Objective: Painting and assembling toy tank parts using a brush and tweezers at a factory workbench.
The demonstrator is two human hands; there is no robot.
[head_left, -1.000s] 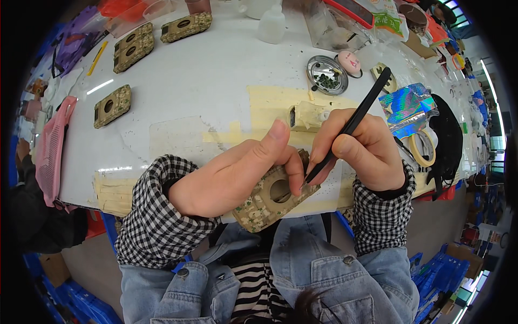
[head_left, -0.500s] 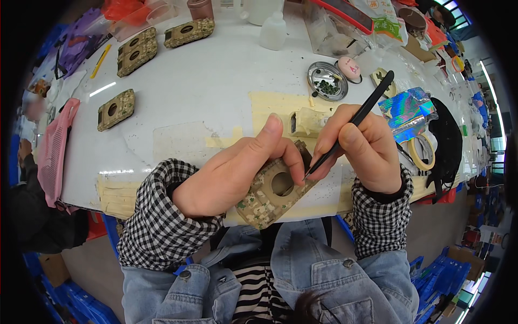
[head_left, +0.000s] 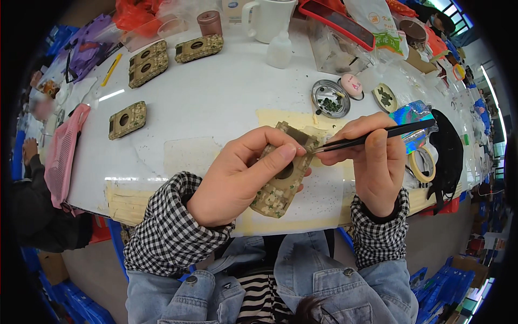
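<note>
I hold a camouflage model tank body (head_left: 272,198) in my left hand (head_left: 243,171), tilted, over the near part of the table (head_left: 232,89). The thumb lies across its top, partly covering the round hole, and my other fingers close around it, with fingertips showing along its right side.

My right hand (head_left: 375,162) pinches black tweezers (head_left: 402,130) lying nearly level, their narrow tips beside my left thumb's end, at the body's edge. Further back the two prongs look slightly apart; whether the tips grip anything is too small to tell.

For such fine work, I judge a firm but gentle left grip matters most, so the body cannot rock under the points. A light squeeze seems wise, since a hard pinch could flick a small piece away, and a low slant should spare the patterned surface from scratches.

Beyond my hands, a round metal dish (head_left: 322,90) holds dark green bits (head_left: 328,105), well apart from the tips.
</note>
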